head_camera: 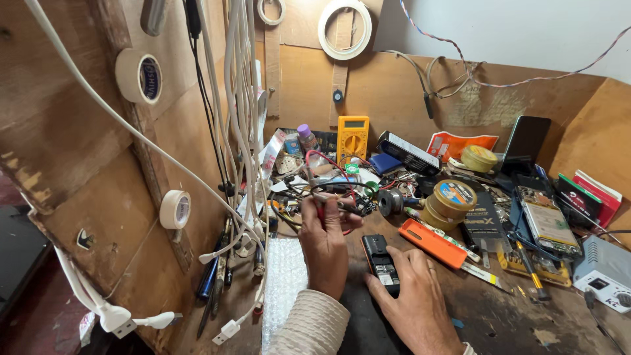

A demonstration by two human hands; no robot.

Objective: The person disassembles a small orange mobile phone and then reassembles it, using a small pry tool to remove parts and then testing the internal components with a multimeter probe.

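Note:
My left hand point(323, 243), in a cream knit sleeve, is raised over the wooden bench point(499, 315). It pinches thin red and black test probes point(332, 205) between its fingers, tips pointing right. Their leads point(322, 158) run back toward a yellow multimeter point(353, 137) leaning on the back wall. My right hand point(413, 296) lies on the bench, its fingertips pressing on a small black phone with an orange edge point(380, 260). The phone lies flat between my two hands.
An orange phone shell point(434, 243) and yellow tape rolls point(451, 199) lie to the right. Further right sit an opened phone point(549, 227) and a grey station point(605, 269). White cables point(240, 98) hang along the left wall. Bubble wrap point(286, 276) lies at front left.

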